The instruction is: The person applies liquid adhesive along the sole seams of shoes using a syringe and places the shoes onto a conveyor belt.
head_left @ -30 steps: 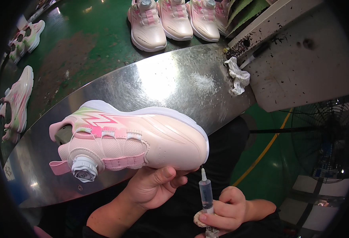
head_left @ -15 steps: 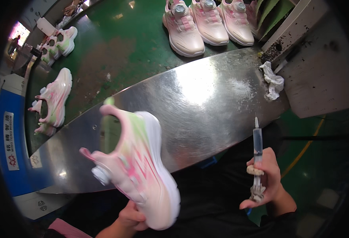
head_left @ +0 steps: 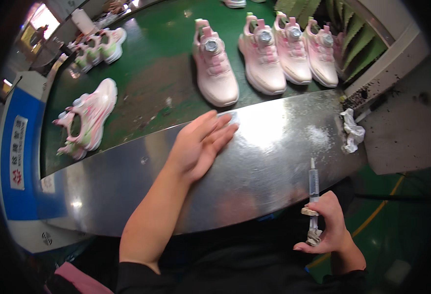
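Observation:
My left hand [head_left: 198, 147] reaches over the metal tabletop [head_left: 201, 201], fingers stretched out and holding nothing. Just beyond the fingertips a pink and white sneaker [head_left: 218, 76] with a round dial stands upright on the green surface, toe toward me and apart from the hand. At the lower right my right hand [head_left: 330, 218] grips a clear syringe [head_left: 314, 182] with its tip pointing away from me. Wrappings of pale material sit around the syringe's flange and plunger end.
Several matching sneakers [head_left: 264, 63] stand in a row at the far right beside green serrated sheets [head_left: 360, 49]. Another sneaker [head_left: 95, 115] lies on its side at left, with several more [head_left: 100, 46] behind it. Crumpled white tissue [head_left: 352, 131] and white powder [head_left: 319, 138] are at right.
The sneaker that my left hand held has been set down at the far side and let go. The view has shifted. My right hand still grips the syringe.

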